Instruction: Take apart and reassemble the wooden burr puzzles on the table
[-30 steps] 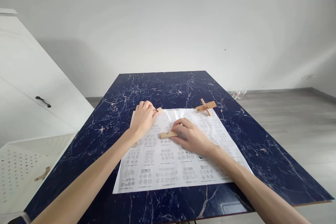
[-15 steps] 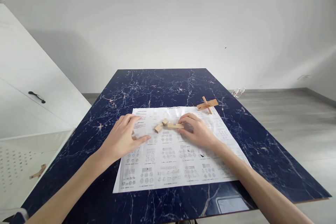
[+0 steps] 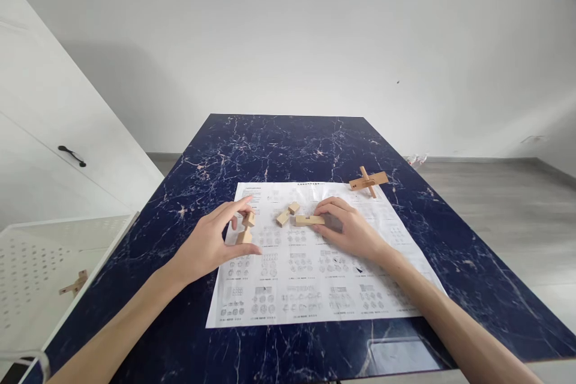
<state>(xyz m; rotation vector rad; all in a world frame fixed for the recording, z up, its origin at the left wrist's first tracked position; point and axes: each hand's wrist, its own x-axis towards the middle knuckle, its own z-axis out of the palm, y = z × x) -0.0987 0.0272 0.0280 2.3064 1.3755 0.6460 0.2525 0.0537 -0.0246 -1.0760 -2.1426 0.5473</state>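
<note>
On the left part of the printed sheet, my left hand [image 3: 207,240] curls its thumb and fingers around a notched wooden block [image 3: 244,236], the block upright between them. My right hand [image 3: 351,225] pinches the right end of a pale notched wooden bar [image 3: 306,221], which lies on the paper. Between the hands rests another notched wooden piece [image 3: 283,216], set at a slant, its cut-out making it look like two small blocks. Under everything is the white instruction sheet [image 3: 288,282] with rows of small drawings.
An assembled wooden cross puzzle [image 3: 369,180] stands at the sheet's upper right corner. The sheet lies on a dark blue marbled table [image 3: 279,144]. Left of the table, a white perforated surface [image 3: 31,276] bears another wooden piece [image 3: 74,283], near a white cabinet [image 3: 54,114].
My left hand has closed around the notched block, which now shows between thumb and fingers. My right hand stays on the bar. The whole view has shifted slightly.
</note>
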